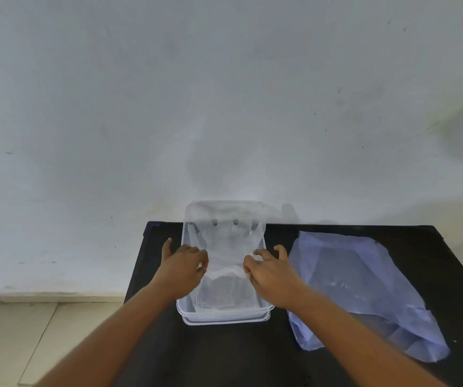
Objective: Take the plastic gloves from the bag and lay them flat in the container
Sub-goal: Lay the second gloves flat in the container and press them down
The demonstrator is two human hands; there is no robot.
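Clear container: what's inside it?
A transparent plastic glove, pinched by the left hand and right hand, spread in the clear container. Anything beneath cannot be told.

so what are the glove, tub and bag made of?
Glove: thin clear plastic film, looks like; the tub shows through it. Tub: clear rigid plastic, glossy rim. Bag: thin bluish translucent film, creased and limp on the black table.

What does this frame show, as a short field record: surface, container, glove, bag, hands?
surface: black table against a pale wall
container: clear plastic container, centre of table
glove: clear plastic glove spread over the container, fingertips past its far rim
bag: bluish plastic bag, right of the container, lying crumpled
left hand: pinching the glove's left edge
right hand: pinching the glove's right edge
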